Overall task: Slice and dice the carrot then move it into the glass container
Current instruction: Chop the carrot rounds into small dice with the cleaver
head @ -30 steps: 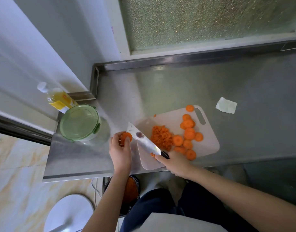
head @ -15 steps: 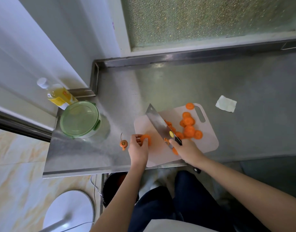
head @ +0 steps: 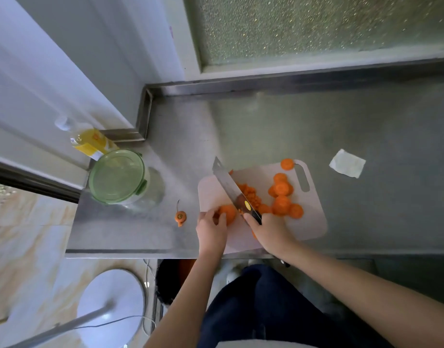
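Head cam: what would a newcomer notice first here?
Bright orange carrot slices and a diced pile lie on the pale cutting board, in the middle of the steel counter. At the board's near edge the right hand grips a knife, its blade angled beside the carrot piece that the left hand holds. Left of the board stands the glass container, green lid on, with a cut-off carrot stub between them.

Both bare forearms reach forward from the lower edge and converge. The left hand (head: pixel 212 229) lies palm down, its fingers curled onto a carrot piece (head: pixel 228 212). The right hand (head: pixel 269 232), just beside it, grips the knife (head: pixel 231 189) by its handle, knuckles up.
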`<state>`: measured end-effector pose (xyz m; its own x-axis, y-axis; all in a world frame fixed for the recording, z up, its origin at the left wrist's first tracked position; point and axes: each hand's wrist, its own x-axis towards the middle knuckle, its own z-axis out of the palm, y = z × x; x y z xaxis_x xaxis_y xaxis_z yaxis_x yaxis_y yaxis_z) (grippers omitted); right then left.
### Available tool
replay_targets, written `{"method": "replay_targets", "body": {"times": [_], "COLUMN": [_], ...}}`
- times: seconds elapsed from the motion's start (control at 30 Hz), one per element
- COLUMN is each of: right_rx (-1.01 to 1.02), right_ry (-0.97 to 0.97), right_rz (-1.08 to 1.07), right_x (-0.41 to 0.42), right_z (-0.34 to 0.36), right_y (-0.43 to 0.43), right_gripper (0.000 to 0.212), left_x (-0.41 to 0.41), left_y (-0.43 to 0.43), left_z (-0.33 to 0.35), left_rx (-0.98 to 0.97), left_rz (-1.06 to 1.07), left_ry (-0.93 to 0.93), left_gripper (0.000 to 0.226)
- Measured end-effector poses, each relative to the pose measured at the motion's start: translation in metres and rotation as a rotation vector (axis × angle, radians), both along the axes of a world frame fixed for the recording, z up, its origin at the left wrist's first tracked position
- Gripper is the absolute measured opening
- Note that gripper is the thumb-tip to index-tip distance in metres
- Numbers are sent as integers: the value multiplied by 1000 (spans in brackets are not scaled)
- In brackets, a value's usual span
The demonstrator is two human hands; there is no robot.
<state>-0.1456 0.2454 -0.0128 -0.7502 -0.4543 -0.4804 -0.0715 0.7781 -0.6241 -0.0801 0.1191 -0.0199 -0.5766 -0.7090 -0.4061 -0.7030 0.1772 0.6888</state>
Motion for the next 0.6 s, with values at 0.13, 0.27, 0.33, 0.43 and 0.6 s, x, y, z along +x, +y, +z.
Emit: {"method": "replay_targets", "body": {"times": [0.13,0.27,0.33,0.43,0.6], "right_rx": [39,65,55,33,-45], "right_ry": [51,89,45,-48,-133], "right_rz": [113,186,181,182,126], "right_x": [4,0,-4,-12,-24], "right_z": [6,10,8,9,18], "right_y": [-5,-5,-5,-4,1], "right_gripper": [48,48,50,52,62], "left_x": [0,0,0,0,-3], "left_y": [9,14,17,19,23], "left_z": [0,2,3,4,4], "left_rx": [-5,-6,-14,1,-9], "left_rz": [-6,77,104,175,251], "left_ry": [-15,-2,-11,-9,-18], "left_gripper": [30,26,22,20,22]}}
